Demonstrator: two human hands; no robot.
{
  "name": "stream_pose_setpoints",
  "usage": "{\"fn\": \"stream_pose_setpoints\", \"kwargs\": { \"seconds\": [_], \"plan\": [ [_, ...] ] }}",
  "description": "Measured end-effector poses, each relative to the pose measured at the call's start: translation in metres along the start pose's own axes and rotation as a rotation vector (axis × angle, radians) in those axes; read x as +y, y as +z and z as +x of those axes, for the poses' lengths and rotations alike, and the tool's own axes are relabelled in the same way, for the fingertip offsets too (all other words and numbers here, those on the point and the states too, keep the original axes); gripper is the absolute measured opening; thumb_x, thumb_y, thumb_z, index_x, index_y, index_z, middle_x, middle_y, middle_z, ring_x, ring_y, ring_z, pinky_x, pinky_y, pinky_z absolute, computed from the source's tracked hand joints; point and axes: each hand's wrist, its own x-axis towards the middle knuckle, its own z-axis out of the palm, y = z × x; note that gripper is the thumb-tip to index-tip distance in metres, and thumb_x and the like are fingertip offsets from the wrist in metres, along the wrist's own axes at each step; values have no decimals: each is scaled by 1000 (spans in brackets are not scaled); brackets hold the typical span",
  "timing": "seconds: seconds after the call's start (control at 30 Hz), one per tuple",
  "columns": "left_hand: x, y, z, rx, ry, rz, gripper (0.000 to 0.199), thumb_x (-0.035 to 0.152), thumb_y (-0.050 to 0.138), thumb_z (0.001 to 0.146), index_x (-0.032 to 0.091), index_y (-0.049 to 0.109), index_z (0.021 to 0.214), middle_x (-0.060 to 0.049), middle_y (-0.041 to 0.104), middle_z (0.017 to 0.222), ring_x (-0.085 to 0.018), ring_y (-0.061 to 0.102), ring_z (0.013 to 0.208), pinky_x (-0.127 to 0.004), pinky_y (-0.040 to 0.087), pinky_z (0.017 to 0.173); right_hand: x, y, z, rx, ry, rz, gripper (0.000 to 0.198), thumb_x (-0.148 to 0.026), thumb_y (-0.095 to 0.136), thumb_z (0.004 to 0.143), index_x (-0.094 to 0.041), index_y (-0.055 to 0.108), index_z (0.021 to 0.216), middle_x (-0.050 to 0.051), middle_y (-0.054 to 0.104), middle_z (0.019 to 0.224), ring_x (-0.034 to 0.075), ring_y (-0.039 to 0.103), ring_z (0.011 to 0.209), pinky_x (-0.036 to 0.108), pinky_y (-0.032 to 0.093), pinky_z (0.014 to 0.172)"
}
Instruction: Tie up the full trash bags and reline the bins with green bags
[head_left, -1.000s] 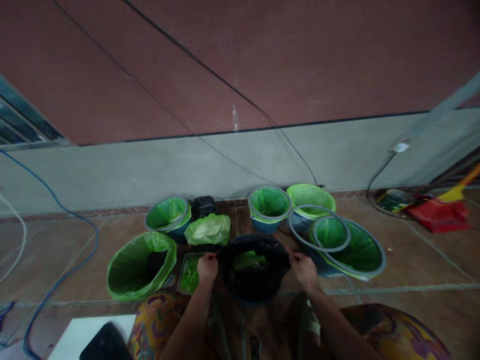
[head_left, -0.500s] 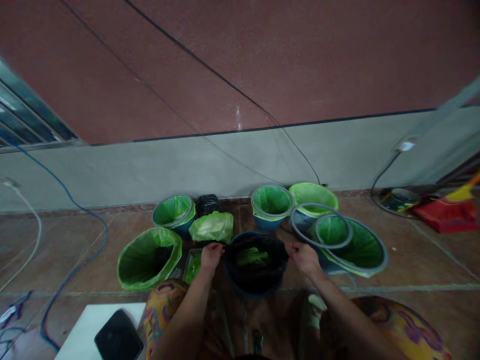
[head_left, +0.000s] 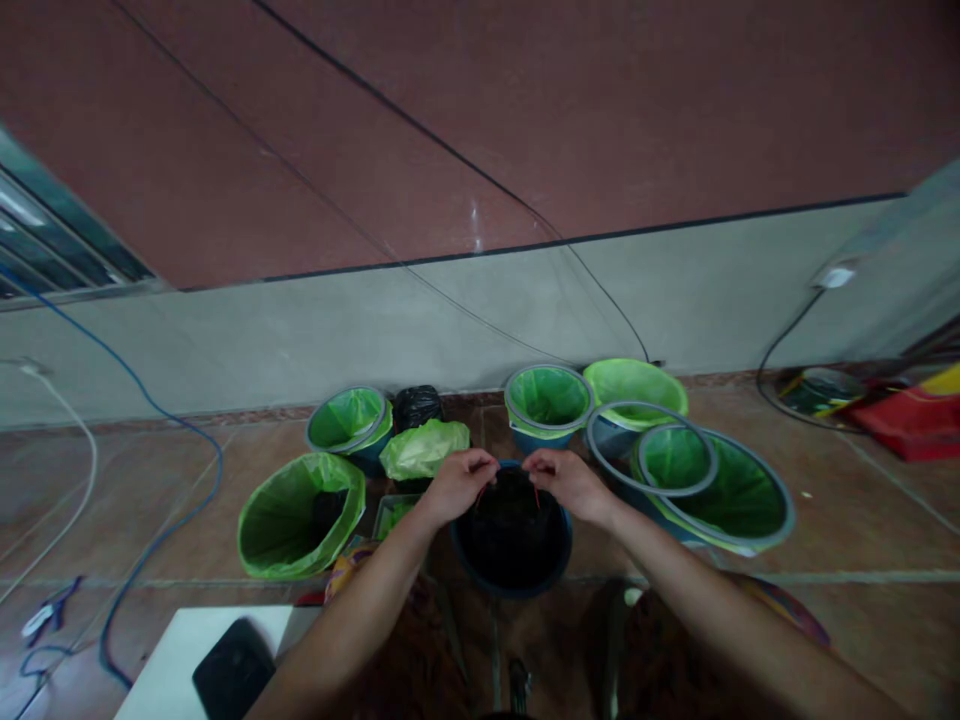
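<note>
A dark blue trash bin (head_left: 466,572) stands on the floor between my knees with a black trash bag (head_left: 514,530) inside it. My left hand (head_left: 463,484) is closed in a pinch over the bin's far left rim, and a thin red drawstring (head_left: 537,497) of the bag runs down from the fingertips on both sides. My right hand (head_left: 564,482) pinches it likewise, close to the left one. The bag's top is drawn inward below the hands. What lies inside the bag is too dark to make out.
Green-lined bins stand at left (head_left: 255,530), back left (head_left: 341,420), back centre (head_left: 550,395) and right (head_left: 750,500). A loose grey ring (head_left: 600,460) leans over the right ones. A green bag (head_left: 424,448) and black bundle (head_left: 417,407) lie behind. A phone (head_left: 234,670) rests on a white surface.
Both hands have moved inward from the bin's two sides and now nearly meet above it. The bag's mouth has narrowed, hiding the green stuff inside, and red drawstring shows.
</note>
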Motion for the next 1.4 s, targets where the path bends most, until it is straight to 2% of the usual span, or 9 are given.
{"fn": "stream_pose_setpoints", "kwargs": {
  "seconds": [0.17,0.4,0.5,0.63,0.83,0.97,1.1,1.23,1.4],
  "plan": [
    [19,6,13,-112,96,-78,18,27,55,80,15,68,84,0,64,71,-11,55,66,-22,42,65,-12,6,9,-83,-45,357,21,-27,59,70,-16,61,88,1,67,80,15,60,77,30,44,77],
    [27,14,29,-96,210,-106,18,29,59,82,16,70,85,-3,68,79,-13,61,73,-24,47,71,1,25,12,-171,-123,308,35,-21,64,69,-19,59,104,2,67,92,16,60,83,28,46,75],
    [18,20,38,16,278,-48,18,32,61,82,17,72,85,-5,69,87,-16,62,85,-27,48,81,6,36,17,-156,-61,237,16,-29,52,81,-18,63,85,2,64,77,13,58,67,25,44,60],
    [-11,22,44,172,109,-179,28,35,54,86,19,67,106,-7,68,108,-18,61,100,-32,46,93,11,33,24,-34,97,178,27,-31,43,84,-16,61,69,-1,55,58,9,47,47,22,36,46],
    [-45,31,38,-305,83,-119,32,37,41,92,16,64,101,-3,68,98,-15,59,93,-29,44,91,18,22,26,8,137,306,30,-39,46,82,-16,61,69,-2,54,56,7,47,45,21,34,44],
    [-56,43,38,-350,79,3,28,31,40,90,16,64,87,-1,66,84,-13,57,83,-25,43,82,19,15,26,53,178,310,32,-42,47,81,-16,61,70,-2,53,54,8,45,44,22,34,45],
    [-66,49,39,-171,-85,35,26,28,40,87,16,62,77,3,57,62,-11,52,61,-23,40,62,17,-6,25,92,112,6,20,-33,56,77,-17,66,84,2,65,69,14,58,62,26,43,58],
    [-74,50,43,9,-215,-151,25,27,41,85,16,58,72,4,51,58,-9,51,52,-22,39,54,23,-25,16,22,183,-575,41,-18,63,71,-17,63,111,8,71,91,23,65,88,33,46,78],
    [-77,46,45,114,-245,-231,21,25,45,84,14,59,72,4,53,61,-7,53,49,-21,39,52,44,-24,-7,-192,174,-829,30,-16,69,64,-15,69,94,17,70,98,30,65,96,36,47,79]
  ]
}}
